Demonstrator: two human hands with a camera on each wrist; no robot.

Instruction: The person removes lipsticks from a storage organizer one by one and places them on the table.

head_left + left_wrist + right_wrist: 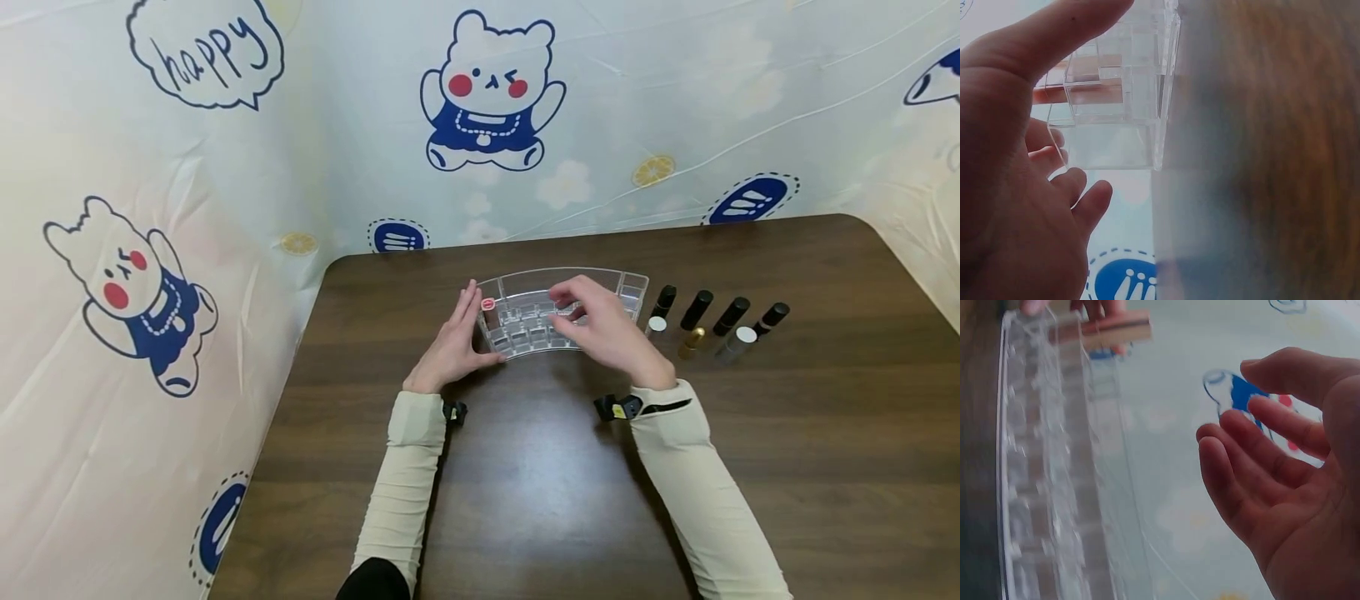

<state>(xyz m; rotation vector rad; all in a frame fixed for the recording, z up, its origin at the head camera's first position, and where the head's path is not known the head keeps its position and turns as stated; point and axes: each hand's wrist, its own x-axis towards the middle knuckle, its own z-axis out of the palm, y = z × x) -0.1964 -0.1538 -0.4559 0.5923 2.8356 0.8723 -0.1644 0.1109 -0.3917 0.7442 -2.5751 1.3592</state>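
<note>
A clear plastic lipstick organizer (532, 337) with stepped rows of small compartments stands on the table. At its left end my left hand (453, 342) grips it, thumb at the front corner and fingers along the side. One pinkish-red lipstick (490, 312) stands upright in a left-end compartment; in the right wrist view the lipstick (1116, 329) rises above the clear rows. Over the organizer's right half hovers my right hand (600, 327), fingers loosely bent and apart. Its palm side (1285, 469) shows nothing held.
Right of the organizer stand several black-capped tubes, one black tube (697, 309) among them. Nearer me are a gold tube (692, 342), a white-topped clear tube (737, 344) and another white-topped piece (657, 325). A printed curtain (360, 150) hangs behind the brown table (540, 492).
</note>
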